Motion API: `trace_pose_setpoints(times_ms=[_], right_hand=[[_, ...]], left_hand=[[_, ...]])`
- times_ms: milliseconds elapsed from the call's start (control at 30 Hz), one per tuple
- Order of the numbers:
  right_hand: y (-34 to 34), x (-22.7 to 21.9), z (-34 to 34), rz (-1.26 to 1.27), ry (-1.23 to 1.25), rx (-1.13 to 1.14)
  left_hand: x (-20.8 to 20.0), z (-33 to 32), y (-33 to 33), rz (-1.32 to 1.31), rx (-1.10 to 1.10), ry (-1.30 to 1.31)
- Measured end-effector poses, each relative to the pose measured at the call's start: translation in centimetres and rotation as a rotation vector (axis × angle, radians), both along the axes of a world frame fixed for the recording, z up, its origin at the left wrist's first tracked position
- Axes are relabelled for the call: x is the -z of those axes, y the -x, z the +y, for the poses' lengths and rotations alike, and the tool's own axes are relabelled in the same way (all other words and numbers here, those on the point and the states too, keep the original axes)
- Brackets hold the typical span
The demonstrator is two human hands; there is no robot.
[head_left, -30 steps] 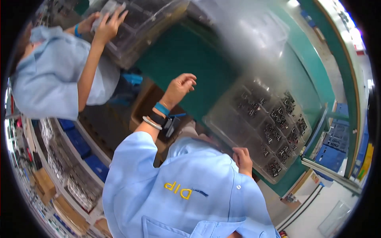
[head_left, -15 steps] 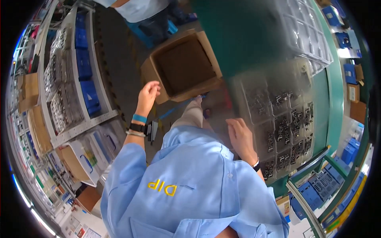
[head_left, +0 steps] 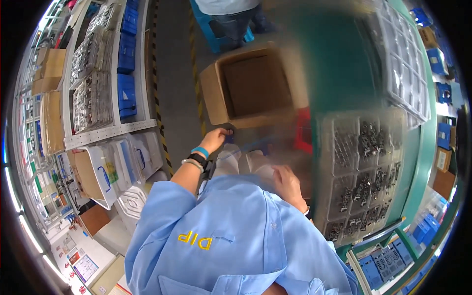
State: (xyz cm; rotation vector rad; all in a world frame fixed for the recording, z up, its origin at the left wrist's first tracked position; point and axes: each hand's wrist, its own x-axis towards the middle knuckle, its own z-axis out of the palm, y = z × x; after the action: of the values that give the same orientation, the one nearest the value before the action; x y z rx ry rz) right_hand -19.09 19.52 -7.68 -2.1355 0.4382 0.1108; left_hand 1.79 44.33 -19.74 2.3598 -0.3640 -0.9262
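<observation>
My left hand (head_left: pixel 215 139) is in front of the near edge of an empty open cardboard box (head_left: pixel 212 96), a blue band and a dark watch on its wrist. Its fingers are curled together. A small dark patch shows at the fingertips, and I cannot tell whether it is held. My right hand (head_left: pixel 290 187) hangs by my right thigh, loosely bent, fingers a little apart and nothing visible in them. To its right, a clear compartment tray (head_left: pixel 330 194) of small dark metallic parts (head_left: pixel 363 189) lies on the green table (head_left: pixel 339 88).
Clear empty-looking trays (head_left: pixel 403 64) are stacked at the table's far right. A red crate (head_left: pixel 303 130) stands beside the box. On the left is a metal rack (head_left: pixel 113 129) with blue bins (head_left: pixel 126 93). Beyond the box, a person (head_left: pixel 231 19) is near a blue stool (head_left: pixel 211 37).
The view has turned, so the box and table appear farther right. My left hand has come lower and its fingers have curled in. The right hand stays low near my thigh.
</observation>
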Motion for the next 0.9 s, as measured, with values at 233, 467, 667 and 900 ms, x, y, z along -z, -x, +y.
trace_pose_setpoints(times_ms=[233, 467, 667, 900], right_hand=[[0.4, 11.3, 7.5, 0.324, -0.015, -0.039], [3.8, 25.3, 14.4, 0.613, 0.102, 0.131], [4.3, 29.4, 17.0, 0.778, 0.308, 0.067], [4.1, 31.5, 14.9, 0.783, 0.287, 0.130]], left_hand=[[16.6, 5.7, -4.4, -0.169, 0.289, 0.004], [28.8, -1.0, -9.6, 0.210, -0.329, 0.142], [36.5, -5.8, -13.2, 0.216, -0.611, 0.033], [49.2, -1.1, -14.3, 0.303, -0.079, -0.181]])
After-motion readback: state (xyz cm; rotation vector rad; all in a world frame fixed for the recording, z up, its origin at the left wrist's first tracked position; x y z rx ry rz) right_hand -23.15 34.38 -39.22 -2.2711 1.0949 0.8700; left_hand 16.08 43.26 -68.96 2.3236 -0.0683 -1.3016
